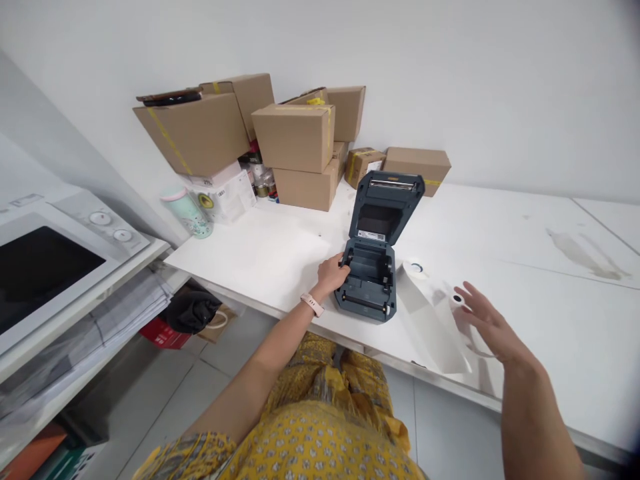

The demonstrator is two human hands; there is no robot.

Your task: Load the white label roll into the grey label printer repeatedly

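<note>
A dark grey label printer point(367, 283) sits on the white table with its lid point(385, 207) raised, showing the roll bay and a roller along the front. My left hand point(333, 275) grips the printer's left side, its fingers curled over the edge. To the right of the printer lies a white paper roll point(415, 267), with a long white strip point(433, 327) beside it. Over the table on the right, my right hand point(483, 320) has its fingers stretched and apart. Next to those fingertips is a small white roll with a dark core point(457, 299); whether they touch it I cannot tell.
Cardboard boxes point(295, 140) are stacked against the wall behind the printer. A mint-green tumbler point(187, 212) stands at the table's left end, and a white microwave point(65, 247) is on a shelf farther left. A clear plastic scrap point(585, 253) lies at right.
</note>
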